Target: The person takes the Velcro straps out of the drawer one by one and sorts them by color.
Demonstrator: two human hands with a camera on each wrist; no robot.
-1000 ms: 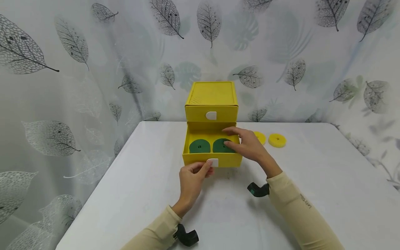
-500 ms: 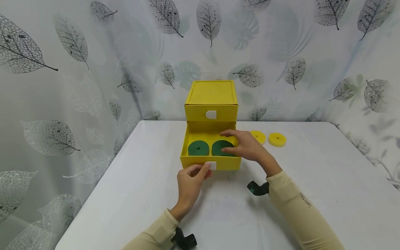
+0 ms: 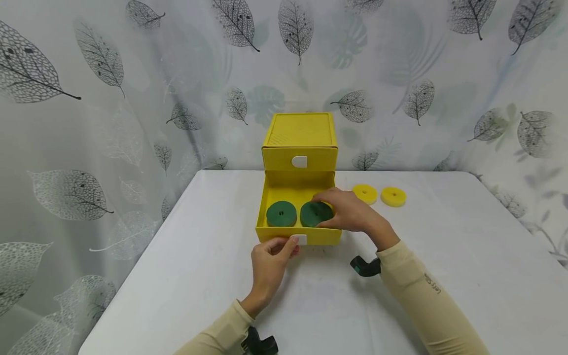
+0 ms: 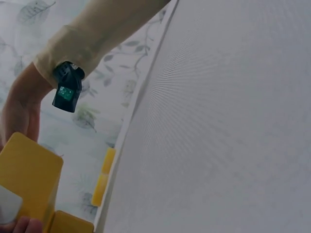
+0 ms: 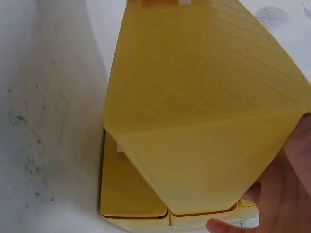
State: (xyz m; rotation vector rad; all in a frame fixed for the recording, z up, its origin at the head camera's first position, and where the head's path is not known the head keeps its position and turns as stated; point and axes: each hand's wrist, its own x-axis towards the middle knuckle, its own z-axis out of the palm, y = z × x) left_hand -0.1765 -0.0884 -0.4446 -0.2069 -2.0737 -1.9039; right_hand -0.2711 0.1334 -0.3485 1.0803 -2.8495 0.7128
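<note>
A yellow drawer cabinet [image 3: 303,132] stands at the back of the table, with one yellow drawer [image 3: 326,238] pulled out. My left hand [image 3: 269,261] pinches the white handle tab [image 3: 301,240] on the drawer's front; its fingertips [image 4: 28,226] show at the lower left of the left wrist view. Inside the drawer lie two thick green discs, a left one [image 3: 281,214] and a right one [image 3: 315,213], with small marks at the left one's centre. My right hand [image 3: 352,211] reaches over the right wall, thumb and fingers spanning the right disc's rim. The drawer's patterned underside [image 5: 194,73] fills the right wrist view.
Two yellow discs [image 3: 393,196] lie side by side on the white table [image 3: 177,276], right of the cabinet. Another drawer front [image 3: 284,159], with its own white tab, sits above the opened one. A leaf-patterned curtain [image 3: 177,98] hangs behind and at the sides.
The drawer has come slightly farther out toward me, with my left hand on its tab. My right hand's fingers have moved from above the right green disc down to grip its rim.
</note>
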